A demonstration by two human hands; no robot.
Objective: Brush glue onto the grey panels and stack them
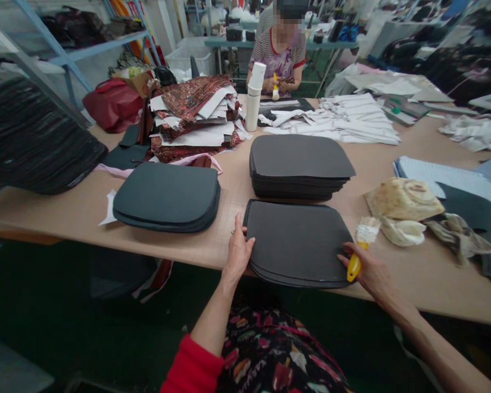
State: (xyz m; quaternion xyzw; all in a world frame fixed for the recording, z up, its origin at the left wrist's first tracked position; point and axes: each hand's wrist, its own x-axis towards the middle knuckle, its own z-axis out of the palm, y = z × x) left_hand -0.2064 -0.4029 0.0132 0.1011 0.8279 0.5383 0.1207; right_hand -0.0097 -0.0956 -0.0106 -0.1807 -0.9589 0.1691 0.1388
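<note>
Pile (pixel 33 136) of dark layered sheets at far left, slanting, on the table (pixel 65 213). Red bag (pixel 112 103) behind and right of it, slumped. Next, left stack (pixel 167 194): dark green rounded panels, lying flat, a white scrap (pixel 109 208) poking out at its left end. Behind that stack, a print heap (pixel 196 109): reddish-brown patterned pieces and white sheets, layered unevenly, pink strip (pixel 188 159) at its foot.

Left hand (pixel 240 245), red sleeve (pixel 194 365) on the forearm: at the left edge of the front stack, fingers extended and apart, thumb at the panel edge, nothing gripped in the palm.

White bottle (pixel 252 103) upright beyond, just right of the print heap. Co-worker (pixel 278 60) across the table, holding a yellow-handled brush of their own.

Front stack (pixel 297 240): dark grey rounded panels, flat at the near table edge, between the two hands. Rear stack (pixel 300 155), taller, same kind of panels, directly behind it. White pieces (pixel 343 117) spread farther back.

Paintbrush (pixel 355 262), yellow handle, pale bristles pointing away from the wearer, grasped in the right hand (pixel 370 268). That hand's fingertips reach the front stack's right edge; cannot tell whether they pinch the top panel.

Right of the bristles, a tan lump (pixel 405 199), then a crumpled rag (pixel 460 240); striped cloth (pixel 442 173) behind them.
</note>
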